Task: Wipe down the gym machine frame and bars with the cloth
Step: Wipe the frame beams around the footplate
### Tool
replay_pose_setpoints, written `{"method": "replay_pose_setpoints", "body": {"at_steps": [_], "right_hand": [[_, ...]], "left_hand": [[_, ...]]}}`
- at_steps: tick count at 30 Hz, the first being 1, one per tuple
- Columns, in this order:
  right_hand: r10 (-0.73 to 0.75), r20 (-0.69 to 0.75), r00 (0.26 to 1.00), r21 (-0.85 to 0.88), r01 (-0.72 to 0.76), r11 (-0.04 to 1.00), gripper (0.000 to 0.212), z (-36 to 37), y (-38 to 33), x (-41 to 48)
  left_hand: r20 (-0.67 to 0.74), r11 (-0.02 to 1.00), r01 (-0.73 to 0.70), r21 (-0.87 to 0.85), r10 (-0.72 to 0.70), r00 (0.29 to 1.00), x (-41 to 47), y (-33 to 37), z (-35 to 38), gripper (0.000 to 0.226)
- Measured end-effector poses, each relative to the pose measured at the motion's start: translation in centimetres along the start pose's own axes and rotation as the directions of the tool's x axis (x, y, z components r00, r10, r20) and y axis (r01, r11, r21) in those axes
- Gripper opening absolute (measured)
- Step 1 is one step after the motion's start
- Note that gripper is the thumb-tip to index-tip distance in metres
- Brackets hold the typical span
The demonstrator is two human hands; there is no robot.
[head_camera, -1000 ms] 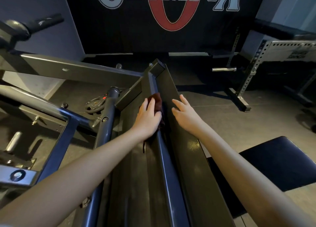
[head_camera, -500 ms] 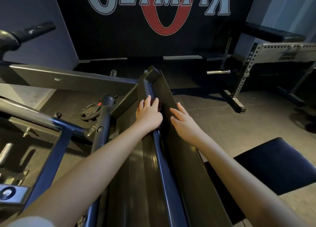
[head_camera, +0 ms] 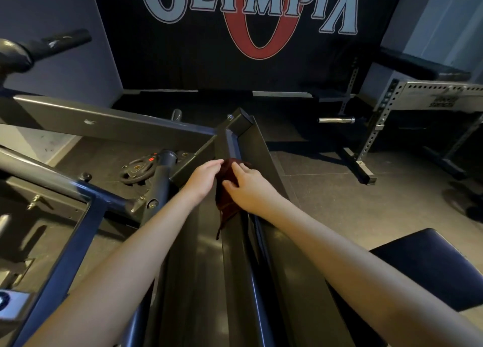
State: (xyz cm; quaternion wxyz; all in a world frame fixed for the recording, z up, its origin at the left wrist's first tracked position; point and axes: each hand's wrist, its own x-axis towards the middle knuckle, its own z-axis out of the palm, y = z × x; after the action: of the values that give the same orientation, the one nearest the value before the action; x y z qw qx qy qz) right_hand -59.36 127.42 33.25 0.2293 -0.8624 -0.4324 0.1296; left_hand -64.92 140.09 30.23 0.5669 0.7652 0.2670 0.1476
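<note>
Dark red cloth point(head_camera: 228, 189), soft; frame point(head_camera: 240, 281), glossy painted metal; floor point(head_camera: 366, 203), matt, speckled

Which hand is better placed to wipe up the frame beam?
Right, probably: the right hand covers the dark red cloth on the frame beam, thumb and fingers curled round it, while the left hand only touches its edge with straight fingertips.
</note>
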Motion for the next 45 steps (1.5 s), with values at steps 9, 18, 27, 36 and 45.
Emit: {"method": "replay_pose_setpoints", "body": {"at_steps": [9, 18, 27, 36, 45], "right_hand": [[0.066, 0.041, 0.997, 0.082, -0.069, 0.994, 0.036, -0.9, 0.6, -1.0], [0.076, 0.065, 0.995, 0.063, -0.081, 0.995, 0.016, -1.5, 0.7, -1.5], [0.021, 0.082, 0.996, 0.022, -0.023, 0.999, 0.001, -1.0, 1.6, -5.4], [0.029, 0.098, 0.995, 0.042, -0.033, 0.999, 0.025, -1.1, 0.9, -4.7], [0.064, 0.022, 0.998, -0.02, -0.063, 0.998, 0.029, 0.0, 0.0, -5.7]], "left_hand": [[0.1, 0.999, 0.011, 0.052, -0.017, 0.995, 1.1, -0.6, -0.8, 0.051], [0.295, 0.98, -0.176, 0.094, 0.141, 0.945, -1.4, -2.3, -1.6, 0.048], [0.589, 0.927, -0.239, 0.287, 0.026, 0.808, -3.8, -2.5, -3.4, 0.116], [0.556, 0.929, -0.231, 0.287, 0.035, 0.83, -4.3, -2.5, -3.3, 0.129], [0.509, 0.932, -0.211, 0.293, 0.035, 0.86, -4.3, -2.5, -3.0, 0.104]]}}
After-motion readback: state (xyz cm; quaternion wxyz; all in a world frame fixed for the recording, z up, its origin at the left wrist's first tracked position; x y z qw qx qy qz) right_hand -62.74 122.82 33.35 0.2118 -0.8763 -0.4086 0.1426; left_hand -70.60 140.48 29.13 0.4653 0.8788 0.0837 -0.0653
